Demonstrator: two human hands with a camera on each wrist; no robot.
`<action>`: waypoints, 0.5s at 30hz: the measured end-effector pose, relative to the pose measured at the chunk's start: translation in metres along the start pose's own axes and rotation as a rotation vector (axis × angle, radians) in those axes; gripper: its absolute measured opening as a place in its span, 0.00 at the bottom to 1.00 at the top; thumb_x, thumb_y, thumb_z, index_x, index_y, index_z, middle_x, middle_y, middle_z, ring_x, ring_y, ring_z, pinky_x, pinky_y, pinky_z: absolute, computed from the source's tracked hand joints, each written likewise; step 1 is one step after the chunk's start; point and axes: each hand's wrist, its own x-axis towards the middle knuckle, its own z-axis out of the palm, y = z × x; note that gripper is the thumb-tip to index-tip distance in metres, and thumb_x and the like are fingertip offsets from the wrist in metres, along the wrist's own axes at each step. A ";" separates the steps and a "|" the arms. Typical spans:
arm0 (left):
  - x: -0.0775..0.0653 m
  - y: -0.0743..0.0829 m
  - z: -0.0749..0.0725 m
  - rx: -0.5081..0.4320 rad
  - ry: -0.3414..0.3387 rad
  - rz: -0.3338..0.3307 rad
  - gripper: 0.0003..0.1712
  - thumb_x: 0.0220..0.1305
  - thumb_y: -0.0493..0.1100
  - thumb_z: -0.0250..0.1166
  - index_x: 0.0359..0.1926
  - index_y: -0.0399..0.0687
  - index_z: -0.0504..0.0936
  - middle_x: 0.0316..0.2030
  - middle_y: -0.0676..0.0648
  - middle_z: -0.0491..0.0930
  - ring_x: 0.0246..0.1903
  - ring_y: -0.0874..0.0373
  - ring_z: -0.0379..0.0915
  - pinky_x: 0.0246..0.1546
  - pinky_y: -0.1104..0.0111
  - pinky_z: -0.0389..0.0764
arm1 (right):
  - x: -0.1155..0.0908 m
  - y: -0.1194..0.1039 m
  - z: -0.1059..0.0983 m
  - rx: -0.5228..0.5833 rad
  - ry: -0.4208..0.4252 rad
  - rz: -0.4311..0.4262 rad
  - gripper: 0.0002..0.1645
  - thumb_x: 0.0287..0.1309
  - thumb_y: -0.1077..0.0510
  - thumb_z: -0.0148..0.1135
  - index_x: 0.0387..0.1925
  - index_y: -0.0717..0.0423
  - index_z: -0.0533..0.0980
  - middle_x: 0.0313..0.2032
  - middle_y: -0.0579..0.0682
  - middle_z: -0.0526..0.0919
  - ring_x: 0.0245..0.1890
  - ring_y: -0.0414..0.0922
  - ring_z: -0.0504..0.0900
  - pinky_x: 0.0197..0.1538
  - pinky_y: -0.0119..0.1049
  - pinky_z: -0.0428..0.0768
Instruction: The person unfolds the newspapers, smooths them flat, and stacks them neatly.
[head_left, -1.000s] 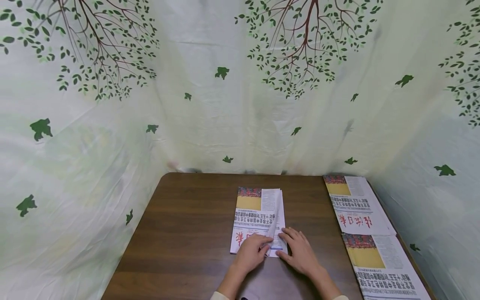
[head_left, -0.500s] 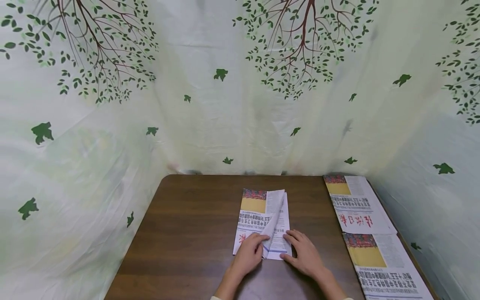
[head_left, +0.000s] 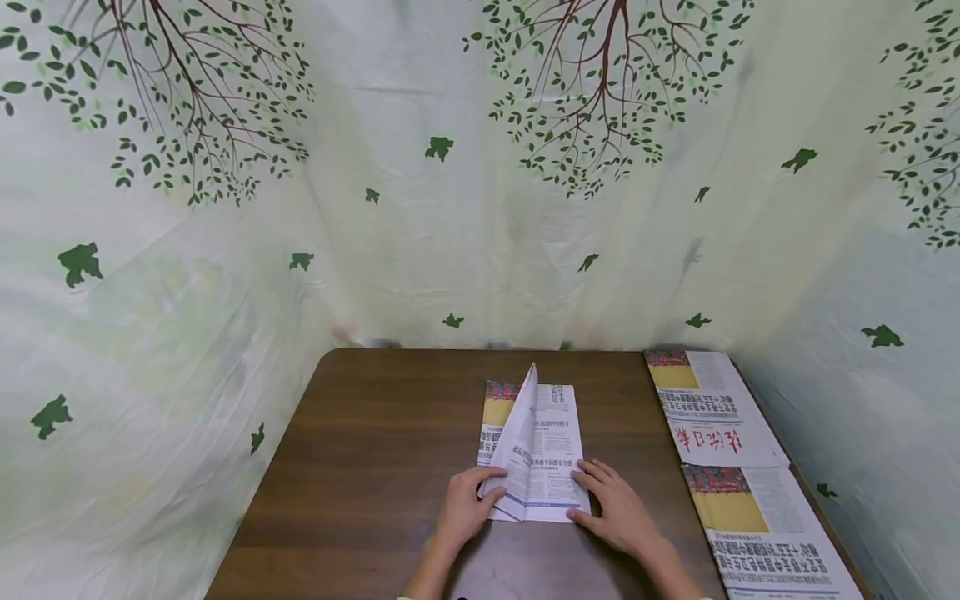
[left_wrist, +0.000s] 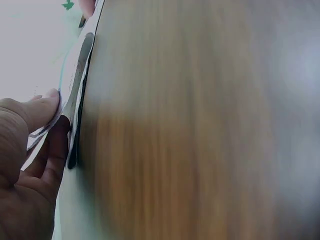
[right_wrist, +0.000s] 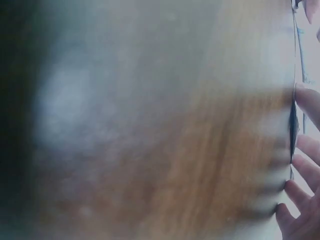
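Note:
A folded newspaper (head_left: 555, 454) lies on the brown table in front of me, its top leaf lifted and swung partway to the left. My left hand (head_left: 467, 504) pinches the near left part of that leaf between thumb and fingers; the left wrist view shows the thumb (left_wrist: 42, 107) over the paper and the fingers beneath. Part of the front page, with a red and yellow picture (head_left: 498, 404), still shows behind the raised leaf. At the newspaper's right edge my right hand (head_left: 617, 510) rests with spread fingers, thumb at the near corner.
Two more folded newspapers, a far one (head_left: 716, 408) and a near one (head_left: 772, 533), lie along the right side of the wooden table (head_left: 360, 467). A pale curtain (head_left: 495, 275) printed with trees and leaves hangs behind and at both sides.
My left hand has moved left, drawing the top leaf up and over, so more of the inner page shows. The newspaper has shifted slightly right; my right hand stays at its right edge.

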 end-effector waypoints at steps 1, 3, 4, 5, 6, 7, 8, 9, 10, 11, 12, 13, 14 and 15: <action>0.000 -0.002 -0.002 -0.008 -0.005 -0.017 0.16 0.55 0.34 0.77 0.46 0.49 0.90 0.43 0.49 0.90 0.45 0.54 0.87 0.49 0.60 0.84 | 0.000 0.000 0.000 -0.003 -0.002 0.002 0.42 0.57 0.33 0.71 0.67 0.49 0.77 0.72 0.51 0.73 0.75 0.58 0.66 0.72 0.60 0.67; -0.001 -0.004 -0.006 -0.012 -0.017 -0.043 0.16 0.56 0.34 0.76 0.46 0.50 0.89 0.43 0.50 0.89 0.45 0.55 0.86 0.49 0.60 0.84 | 0.000 0.001 0.000 -0.009 -0.004 0.005 0.42 0.57 0.32 0.70 0.67 0.49 0.77 0.72 0.50 0.73 0.75 0.58 0.66 0.72 0.60 0.67; -0.001 -0.005 -0.008 -0.014 -0.022 -0.052 0.16 0.57 0.33 0.76 0.47 0.50 0.89 0.44 0.50 0.89 0.46 0.55 0.85 0.50 0.60 0.84 | -0.001 0.001 0.000 -0.010 -0.005 0.005 0.42 0.57 0.32 0.70 0.67 0.49 0.77 0.72 0.50 0.73 0.75 0.58 0.66 0.72 0.60 0.67; -0.002 -0.007 -0.009 -0.019 -0.029 -0.058 0.17 0.57 0.33 0.76 0.48 0.50 0.88 0.45 0.50 0.88 0.46 0.55 0.85 0.51 0.59 0.83 | -0.001 0.001 -0.001 -0.011 -0.005 0.004 0.42 0.57 0.32 0.70 0.67 0.49 0.77 0.71 0.50 0.73 0.75 0.58 0.66 0.72 0.60 0.67; -0.002 -0.008 -0.011 -0.023 -0.035 -0.060 0.18 0.57 0.33 0.75 0.49 0.49 0.88 0.45 0.49 0.88 0.47 0.54 0.85 0.51 0.59 0.83 | -0.001 0.002 -0.001 -0.011 -0.004 0.003 0.42 0.57 0.31 0.70 0.67 0.49 0.77 0.71 0.50 0.73 0.75 0.58 0.66 0.72 0.60 0.67; -0.002 -0.008 -0.012 -0.022 -0.040 -0.062 0.19 0.58 0.33 0.75 0.50 0.48 0.87 0.46 0.49 0.87 0.47 0.54 0.84 0.52 0.58 0.83 | -0.001 0.002 -0.001 -0.013 -0.004 0.001 0.42 0.57 0.31 0.70 0.67 0.49 0.77 0.71 0.50 0.74 0.75 0.58 0.66 0.72 0.60 0.68; -0.003 -0.009 -0.013 -0.016 -0.042 -0.059 0.20 0.58 0.32 0.75 0.52 0.47 0.87 0.47 0.48 0.87 0.48 0.53 0.84 0.53 0.57 0.83 | -0.001 0.001 -0.001 -0.014 -0.005 0.000 0.43 0.57 0.31 0.70 0.67 0.49 0.77 0.71 0.51 0.74 0.75 0.58 0.66 0.72 0.60 0.68; -0.003 -0.010 -0.015 -0.014 -0.043 -0.055 0.21 0.58 0.32 0.75 0.53 0.46 0.86 0.48 0.48 0.87 0.49 0.53 0.84 0.53 0.57 0.82 | -0.001 0.001 -0.001 -0.013 -0.005 -0.001 0.43 0.57 0.31 0.70 0.67 0.49 0.77 0.71 0.51 0.74 0.74 0.59 0.66 0.72 0.60 0.68; -0.004 -0.011 -0.016 -0.016 -0.044 -0.053 0.23 0.57 0.32 0.75 0.55 0.45 0.86 0.48 0.47 0.86 0.49 0.52 0.84 0.54 0.56 0.82 | -0.001 0.001 -0.001 -0.012 -0.004 -0.002 0.43 0.57 0.31 0.70 0.66 0.49 0.77 0.71 0.51 0.74 0.74 0.59 0.67 0.72 0.60 0.68; -0.004 -0.012 -0.017 -0.013 -0.044 -0.050 0.24 0.57 0.32 0.75 0.55 0.44 0.85 0.49 0.46 0.86 0.49 0.52 0.84 0.54 0.56 0.82 | -0.001 0.001 -0.001 -0.012 -0.003 -0.002 0.43 0.57 0.30 0.70 0.66 0.49 0.78 0.71 0.51 0.74 0.74 0.59 0.67 0.72 0.60 0.68; -0.005 -0.012 -0.018 -0.011 -0.041 -0.050 0.24 0.56 0.32 0.76 0.56 0.44 0.85 0.49 0.46 0.86 0.49 0.52 0.84 0.54 0.56 0.82 | -0.002 0.001 -0.001 -0.011 -0.002 -0.001 0.43 0.57 0.30 0.70 0.66 0.49 0.78 0.71 0.51 0.74 0.74 0.59 0.67 0.72 0.60 0.68; -0.005 -0.013 -0.019 -0.008 -0.037 -0.051 0.25 0.56 0.33 0.76 0.56 0.44 0.85 0.49 0.46 0.86 0.49 0.53 0.84 0.53 0.57 0.82 | -0.002 0.001 -0.001 -0.010 -0.001 0.000 0.43 0.57 0.30 0.70 0.66 0.49 0.78 0.71 0.51 0.74 0.74 0.59 0.67 0.72 0.61 0.68; -0.005 -0.014 -0.021 -0.007 -0.031 -0.050 0.25 0.55 0.33 0.77 0.56 0.44 0.86 0.48 0.47 0.87 0.48 0.53 0.84 0.53 0.57 0.82 | -0.002 0.000 -0.001 -0.008 0.002 0.000 0.43 0.57 0.30 0.70 0.66 0.49 0.78 0.71 0.51 0.74 0.74 0.59 0.67 0.71 0.61 0.68; -0.006 -0.015 -0.022 -0.007 -0.025 -0.052 0.26 0.54 0.33 0.77 0.55 0.44 0.86 0.48 0.47 0.87 0.48 0.53 0.84 0.52 0.57 0.82 | -0.003 0.000 -0.001 -0.007 0.006 0.000 0.43 0.57 0.31 0.70 0.66 0.49 0.78 0.71 0.51 0.74 0.74 0.59 0.67 0.71 0.61 0.68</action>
